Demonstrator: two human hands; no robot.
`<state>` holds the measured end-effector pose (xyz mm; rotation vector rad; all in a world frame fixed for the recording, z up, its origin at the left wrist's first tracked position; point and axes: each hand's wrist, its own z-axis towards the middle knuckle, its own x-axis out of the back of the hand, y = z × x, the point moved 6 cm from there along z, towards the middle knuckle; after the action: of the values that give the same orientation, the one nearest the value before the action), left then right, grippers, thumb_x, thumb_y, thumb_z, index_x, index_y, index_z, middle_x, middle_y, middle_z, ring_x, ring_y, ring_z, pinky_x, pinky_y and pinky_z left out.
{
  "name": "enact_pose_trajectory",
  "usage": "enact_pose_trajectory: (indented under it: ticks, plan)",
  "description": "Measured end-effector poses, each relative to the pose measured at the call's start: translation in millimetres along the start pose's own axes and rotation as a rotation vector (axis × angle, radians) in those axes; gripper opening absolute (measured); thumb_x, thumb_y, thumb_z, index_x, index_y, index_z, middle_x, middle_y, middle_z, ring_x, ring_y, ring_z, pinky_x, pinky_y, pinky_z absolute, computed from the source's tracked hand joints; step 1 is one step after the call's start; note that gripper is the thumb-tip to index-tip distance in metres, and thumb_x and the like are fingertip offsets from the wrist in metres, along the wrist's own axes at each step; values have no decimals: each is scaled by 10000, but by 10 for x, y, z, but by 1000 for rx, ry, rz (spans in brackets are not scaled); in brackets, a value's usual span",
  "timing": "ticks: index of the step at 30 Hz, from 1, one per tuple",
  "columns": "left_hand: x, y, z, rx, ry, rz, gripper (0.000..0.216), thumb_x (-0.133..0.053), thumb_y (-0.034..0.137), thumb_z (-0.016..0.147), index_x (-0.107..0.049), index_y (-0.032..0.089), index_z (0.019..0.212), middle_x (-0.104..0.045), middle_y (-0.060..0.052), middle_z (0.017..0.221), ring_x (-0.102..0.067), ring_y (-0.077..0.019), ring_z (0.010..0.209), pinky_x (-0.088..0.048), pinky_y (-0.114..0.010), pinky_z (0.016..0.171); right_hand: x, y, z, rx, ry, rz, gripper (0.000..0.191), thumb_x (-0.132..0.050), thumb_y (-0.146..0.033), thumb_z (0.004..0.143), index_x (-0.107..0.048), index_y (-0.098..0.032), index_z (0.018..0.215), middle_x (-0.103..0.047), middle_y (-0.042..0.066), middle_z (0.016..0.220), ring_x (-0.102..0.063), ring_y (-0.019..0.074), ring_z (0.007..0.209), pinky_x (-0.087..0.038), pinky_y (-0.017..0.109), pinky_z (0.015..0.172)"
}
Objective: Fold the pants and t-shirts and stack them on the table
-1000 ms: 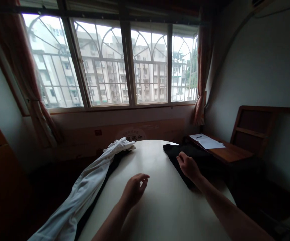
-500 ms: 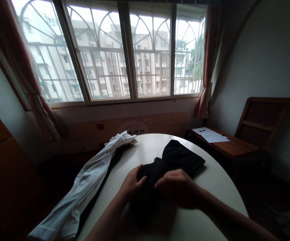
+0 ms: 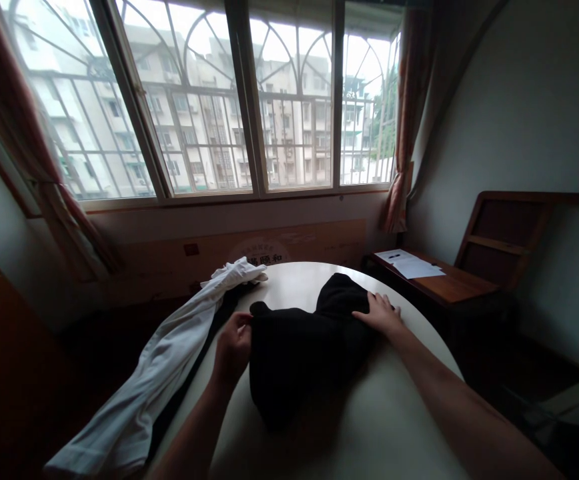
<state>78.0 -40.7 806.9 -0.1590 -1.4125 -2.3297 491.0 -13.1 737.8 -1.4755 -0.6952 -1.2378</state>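
Note:
A black garment (image 3: 299, 347) lies bunched and partly spread on the round white table (image 3: 399, 413); its exact kind is hard to make out. At its upper left edge my left hand (image 3: 234, 343) is closed, pinching the cloth between thumb and fingers. My right hand (image 3: 380, 313) rests on the far right part of the garment, fingers spread and flat. Along the table's left side stretches a long white garment (image 3: 154, 360), with dark cloth (image 3: 189, 380) showing beneath it.
Past the table, a wooden bench (image 3: 469, 290) at the right bears white papers (image 3: 409, 263) and a pen. A printed cardboard panel (image 3: 319, 243) leans below the barred window (image 3: 209, 120). Curtains (image 3: 397, 207) hang at both sides.
My left hand has moved left and now grips the garment's edge. My right hand has gone right and away from me, opening onto the cloth. The near part of the garment is spread wider.

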Motion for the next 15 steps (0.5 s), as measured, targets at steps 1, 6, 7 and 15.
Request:
enact_pose_trajectory:
  ticks: [1,6,7,15]
  plan:
    - [95,-17,41,37,65,-94,183,-569,338,739,-594,214,872,-696,-47,918,-643,-214,821,-497,-321,740,23,65,10,-37,-5,22,787,-577,-646,853,-445,-196,1484,-374,188,1570,-305,395,1459,-287,665,1095]
    - [460,9,135,186,246,-351,307,-607,380,680,-546,214,932,-557,41,720,-477,-126,596,-385,-236,559,221,149,39,-56,183,255,210,-665,-405,801,-704,-216,883,-684,112,1075,-605,329,1096,-443,498,943]
    - [543,25,137,199,293,-360,303,-601,367,681,-546,215,938,-530,50,699,-457,-120,581,-370,-232,547,274,139,42,-45,235,324,153,-664,-358,791,-682,-206,803,-691,99,957,-629,307,1011,-458,458,902]
    - [1232,94,105,35,836,-400,193,-528,186,705,-511,211,896,-513,36,789,-501,-130,694,-432,-262,662,1129,653,-124,-57,748,837,398,-427,-451,911,-618,-148,1086,-674,132,1058,-622,264,981,-487,368,850]
